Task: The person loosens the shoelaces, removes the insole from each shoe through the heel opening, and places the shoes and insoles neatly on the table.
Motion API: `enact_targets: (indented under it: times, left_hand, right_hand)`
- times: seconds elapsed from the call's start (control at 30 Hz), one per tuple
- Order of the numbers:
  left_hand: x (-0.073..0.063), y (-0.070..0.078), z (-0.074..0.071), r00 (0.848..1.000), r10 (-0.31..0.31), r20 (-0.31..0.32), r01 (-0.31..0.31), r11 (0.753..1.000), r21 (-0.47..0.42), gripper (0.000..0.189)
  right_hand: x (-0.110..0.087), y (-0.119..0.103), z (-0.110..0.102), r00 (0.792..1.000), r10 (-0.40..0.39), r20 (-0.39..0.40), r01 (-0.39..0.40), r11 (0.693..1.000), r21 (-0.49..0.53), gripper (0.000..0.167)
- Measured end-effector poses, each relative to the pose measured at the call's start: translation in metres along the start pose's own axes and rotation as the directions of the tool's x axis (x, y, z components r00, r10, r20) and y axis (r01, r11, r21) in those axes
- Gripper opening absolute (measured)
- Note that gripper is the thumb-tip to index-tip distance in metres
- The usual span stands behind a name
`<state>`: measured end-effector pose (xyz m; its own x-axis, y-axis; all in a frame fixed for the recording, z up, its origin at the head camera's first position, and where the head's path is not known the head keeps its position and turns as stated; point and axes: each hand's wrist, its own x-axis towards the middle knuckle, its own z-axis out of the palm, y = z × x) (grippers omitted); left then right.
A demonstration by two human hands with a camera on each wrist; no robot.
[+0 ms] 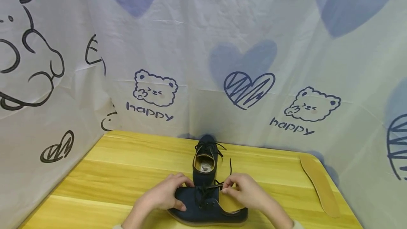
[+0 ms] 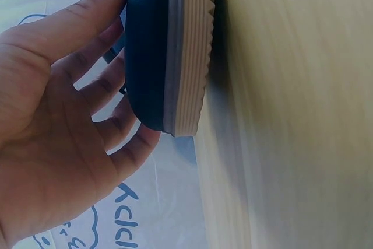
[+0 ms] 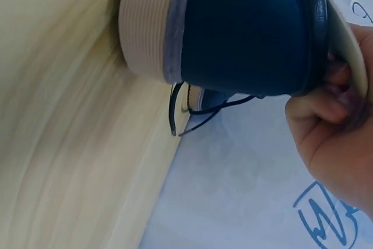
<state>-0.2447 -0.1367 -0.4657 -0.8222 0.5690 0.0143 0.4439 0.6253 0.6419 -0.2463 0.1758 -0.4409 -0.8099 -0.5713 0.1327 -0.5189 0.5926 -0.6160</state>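
A dark navy lace-up shoe [image 1: 208,215] lies sideways at the table's front, toe to the left. My left hand [image 1: 165,192] holds its toe end, thumb on the near side and fingers on the far side. In the left wrist view, that hand [image 2: 64,103] curves around the toe [image 2: 145,56] above the ridged pale sole. At the shoe's opening, my right hand [image 1: 248,191] pinches a tan insole [image 1: 228,203] that sits partly inside. The right wrist view shows the insole's pale edge [image 3: 349,42] rising above the heel [image 3: 245,33], between the fingers and thumb; its front end is hidden.
A matching shoe [image 1: 201,178] stands just behind, toe toward the back, with its laces loose. Another tan insole [image 1: 319,186] lies flat at the table's right edge. A printed white cloth [image 1: 203,59] hangs behind and to the left of the yellow wooden table [image 1: 127,165].
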Motion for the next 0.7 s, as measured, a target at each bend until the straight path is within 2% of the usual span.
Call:
enact_targets:
  times: [0.13,0.3,0.5,0.7]
  left_hand:
    - [0.0,0.0,0.0,1.0,-0.011,0.01,0.011,1.0,-0.011,0.056]
    - [0.0,-0.001,-0.001,1.0,-0.022,0.015,0.022,1.0,-0.018,0.056]
    - [-0.001,0.0,-0.002,1.0,-0.02,0.016,0.02,1.0,-0.009,0.057]
    - [-0.002,0.001,-0.003,0.999,-0.029,0.022,0.029,0.999,-0.014,0.056]
  right_hand:
    - [-0.007,0.001,-0.001,0.999,-0.016,-0.045,0.016,1.0,-0.019,0.009]
    - [-0.016,0.004,-0.001,0.996,-0.031,-0.086,0.032,0.999,0.011,0.007]
    - [-0.026,0.009,0.001,0.982,-0.091,-0.165,0.088,0.996,-0.029,0.009]
    - [-0.028,0.009,0.0,0.98,-0.095,-0.172,0.086,0.994,-0.061,0.01]
